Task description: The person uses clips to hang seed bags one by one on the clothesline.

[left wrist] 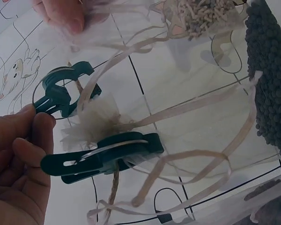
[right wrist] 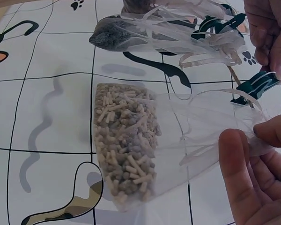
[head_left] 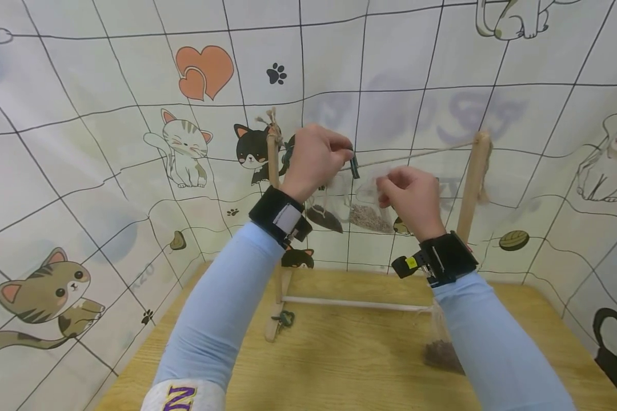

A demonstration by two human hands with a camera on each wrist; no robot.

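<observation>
My left hand pinches the handles of a green clothespin, whose jaws stand apart around the rope. Between the fingertips of my right hand is the gathered top of a sheer drawstring bag of beige pellets, hanging just below the rope. Its ribbon loops near the clothespin in the left wrist view. Beside it, a second green clothespin clamps the ruffled neck of another sheer bag, full of dark round pellets, to the rope.
The rope spans a wooden left post and right post, joined low by a pale bar. Green clothespins sit at the left foot. Another filled bag lies on the table by my right forearm. A cat-print cloth hangs behind.
</observation>
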